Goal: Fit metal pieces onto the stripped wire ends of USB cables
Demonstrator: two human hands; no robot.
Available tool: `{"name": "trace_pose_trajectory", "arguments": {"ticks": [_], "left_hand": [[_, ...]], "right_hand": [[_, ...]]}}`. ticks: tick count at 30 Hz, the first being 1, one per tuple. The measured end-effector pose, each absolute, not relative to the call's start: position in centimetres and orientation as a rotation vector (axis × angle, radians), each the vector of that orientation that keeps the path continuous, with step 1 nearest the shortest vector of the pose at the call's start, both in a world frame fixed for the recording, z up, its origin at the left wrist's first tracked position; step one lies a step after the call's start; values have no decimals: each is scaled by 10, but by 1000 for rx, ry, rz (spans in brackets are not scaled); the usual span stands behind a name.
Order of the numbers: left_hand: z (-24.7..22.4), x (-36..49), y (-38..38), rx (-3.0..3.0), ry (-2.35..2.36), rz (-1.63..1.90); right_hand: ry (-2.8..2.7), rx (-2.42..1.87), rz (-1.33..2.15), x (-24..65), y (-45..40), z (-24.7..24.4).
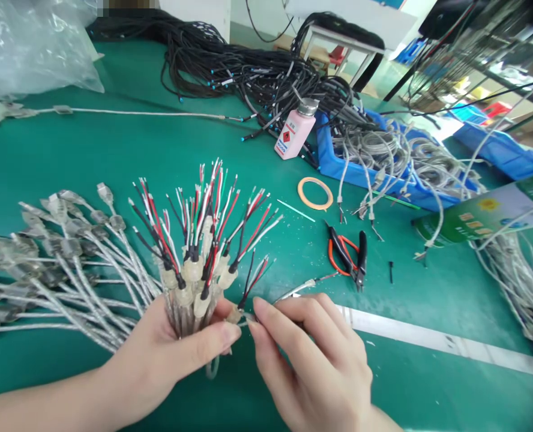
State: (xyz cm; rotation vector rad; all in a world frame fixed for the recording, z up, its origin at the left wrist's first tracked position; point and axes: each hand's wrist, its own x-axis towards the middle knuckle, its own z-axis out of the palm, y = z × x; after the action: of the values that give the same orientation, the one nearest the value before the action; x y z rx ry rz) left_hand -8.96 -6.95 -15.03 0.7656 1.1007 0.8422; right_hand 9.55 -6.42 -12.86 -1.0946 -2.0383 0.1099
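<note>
Left forearm (68, 384) crosses nearest; beyond it, plugs (71, 246) lie on the table (113, 144). The left hand (171, 354) is closed around the cable bundle (193, 269), its wires (212, 259) fanned upward. Just right, the right hand (318, 357) pinches one cable (236, 315) near its end. Further right lie a tape roll (300, 193) and cutters (361, 255), with a blue tray (327, 159) beyond them.

1. Cables (185, 315): translucent, glossy plastic jackets with a silvery look.
2. Wires (212, 201): thin plastic-looking insulation, shiny metallic tips.
3. Counter (135, 144): smooth green surface, faint sheen.
4. Bottle (294, 133): smooth pink plastic, shiny metal cap.
5. Pliers (362, 255): metal head, plastic-looking grips.
6. Bag (27, 54): clear, crinkled, glossy plastic film.
</note>
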Motion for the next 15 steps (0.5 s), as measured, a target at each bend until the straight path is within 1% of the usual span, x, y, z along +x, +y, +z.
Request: {"name": "trace_pose_trajectory", "arguments": {"ticks": [9,15], "left_hand": [[-150,-90,-72,712,1152,860],[-148,-88,-72,726,1143,859]], "right_hand": [[-2025,-1098,-10,94,-64,-128],[-2033,-1092,96,97,-65,-125]]}}
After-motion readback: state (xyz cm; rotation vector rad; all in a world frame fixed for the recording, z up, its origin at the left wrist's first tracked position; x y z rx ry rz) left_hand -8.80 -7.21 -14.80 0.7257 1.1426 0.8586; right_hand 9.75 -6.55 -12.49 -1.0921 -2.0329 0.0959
